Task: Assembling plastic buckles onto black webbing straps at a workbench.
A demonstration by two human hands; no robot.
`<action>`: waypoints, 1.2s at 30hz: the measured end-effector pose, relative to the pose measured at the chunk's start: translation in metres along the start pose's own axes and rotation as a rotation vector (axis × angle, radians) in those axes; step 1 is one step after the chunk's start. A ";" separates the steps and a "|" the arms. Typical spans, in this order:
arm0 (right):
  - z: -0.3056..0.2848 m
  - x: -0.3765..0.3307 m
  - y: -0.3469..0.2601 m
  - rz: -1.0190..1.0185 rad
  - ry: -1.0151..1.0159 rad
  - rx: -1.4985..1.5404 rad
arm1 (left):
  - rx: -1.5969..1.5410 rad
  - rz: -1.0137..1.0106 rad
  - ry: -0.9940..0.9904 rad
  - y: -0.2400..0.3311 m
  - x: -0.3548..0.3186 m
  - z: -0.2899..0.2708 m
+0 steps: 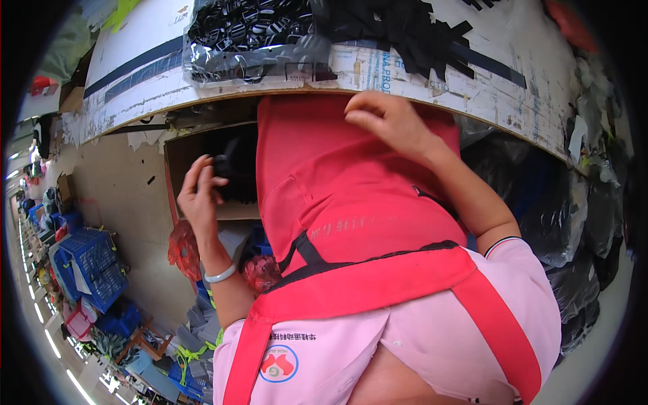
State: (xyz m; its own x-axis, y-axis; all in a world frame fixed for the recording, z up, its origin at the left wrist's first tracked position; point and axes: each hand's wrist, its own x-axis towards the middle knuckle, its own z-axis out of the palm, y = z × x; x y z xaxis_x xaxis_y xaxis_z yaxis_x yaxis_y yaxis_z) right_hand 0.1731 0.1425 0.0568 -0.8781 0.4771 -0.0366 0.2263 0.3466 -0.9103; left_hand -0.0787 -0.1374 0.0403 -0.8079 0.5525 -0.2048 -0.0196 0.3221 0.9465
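My left hand [198, 196] is raised beside an open cardboard box [237, 212] below the table edge, fingers apart. Just past its fingertips is a small, blurred black piece [222, 164], perhaps a buckle; it seems clear of the fingers, against the dark inside of the box. My right hand [390, 121] hovers over my red apron [358, 169] near the table's front edge. Its fingers are bent, with a gap to the thumb and nothing visible between them. On the table lie a clear plastic bag of black buckles [253, 34] and a heap of black straps [418, 40].
The table [148, 101] is topped with worn white cardboard. Dark plastic bags [540, 209] crowd the right side below it. A red plastic bag [183, 250] is near my left forearm. Blue crates [91, 266] stand on the floor farther left.
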 end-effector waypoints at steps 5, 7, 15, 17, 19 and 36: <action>-0.089 0.031 0.020 -0.077 0.490 -0.513 | -0.751 -0.346 0.192 -0.051 0.006 -0.023; -0.121 0.037 0.052 -0.138 0.584 -0.860 | -0.760 -0.352 0.023 -0.051 0.009 0.009; -0.075 0.036 0.064 -0.236 0.495 -0.658 | -0.517 -0.329 -0.516 0.011 0.000 0.123; -0.066 0.043 0.063 -0.277 0.476 -0.616 | -0.486 -0.313 -0.592 0.022 -0.002 0.141; -0.058 0.052 0.061 -0.342 0.446 -0.569 | -0.507 -0.287 -0.607 0.027 -0.006 0.158; -0.013 0.048 -0.012 -0.205 0.325 -0.057 | -0.761 -0.484 -0.617 0.009 -0.002 0.152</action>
State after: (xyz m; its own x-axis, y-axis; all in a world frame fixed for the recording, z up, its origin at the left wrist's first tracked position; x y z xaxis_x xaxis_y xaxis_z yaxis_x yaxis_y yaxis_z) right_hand 0.1340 0.1713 0.0711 -0.7301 0.6212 0.2848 0.0911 0.5015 -0.8603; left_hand 0.0119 -0.0186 0.0114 -0.1866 0.8539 -0.4857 -0.7863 0.1666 0.5950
